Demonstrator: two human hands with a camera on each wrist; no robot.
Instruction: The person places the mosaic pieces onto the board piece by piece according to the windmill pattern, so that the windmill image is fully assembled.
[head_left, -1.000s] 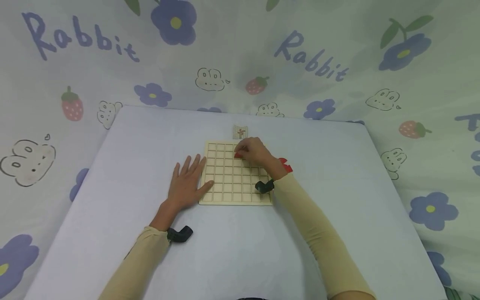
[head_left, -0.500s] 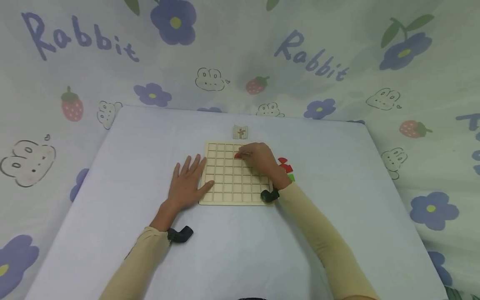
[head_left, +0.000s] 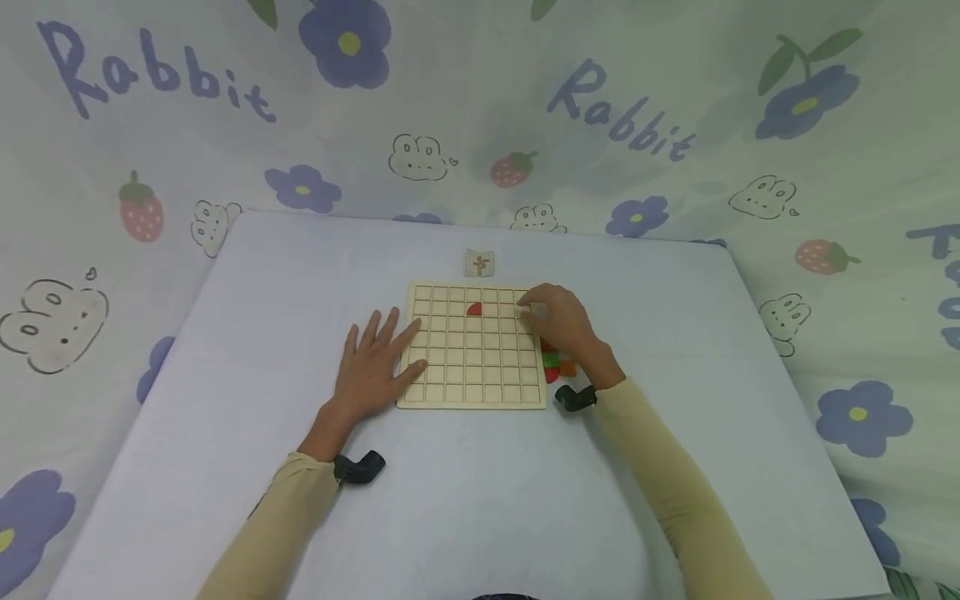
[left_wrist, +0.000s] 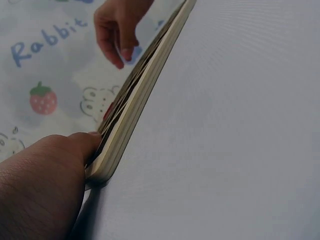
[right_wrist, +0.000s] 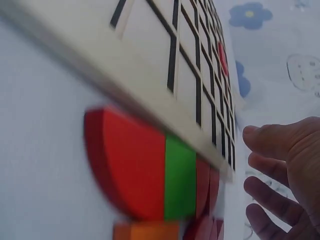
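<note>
A pale wooden grid board [head_left: 475,358] lies on the white table. One red quarter-round block [head_left: 475,309] sits in a cell of its second row from the back. My left hand [head_left: 369,371] spreads flat at the board's left side, thumb and index fingertip on its edge. Over the far right corner is my right hand [head_left: 564,321], fingers loosely bent, nothing between thumb and fingertips. Beneath and beside it, along the right edge, are loose blocks: a red one with a curved side [right_wrist: 132,165], a green one [right_wrist: 180,177], an orange one [right_wrist: 145,231] and more red ones, partly hidden by the hand.
Behind the board lies a small card [head_left: 479,263] printed with a reddish pinwheel-like pattern on a grid. A cloth with rabbits, flowers and strawberries [head_left: 420,158] hangs behind the table. Dark wrist cameras [head_left: 360,467] stick out from both wrists.
The right hand has let go of the red quarter-round block, leaving it in its cell, and has moved right to the board's edge. The left index finger has shifted slightly onto the board.
</note>
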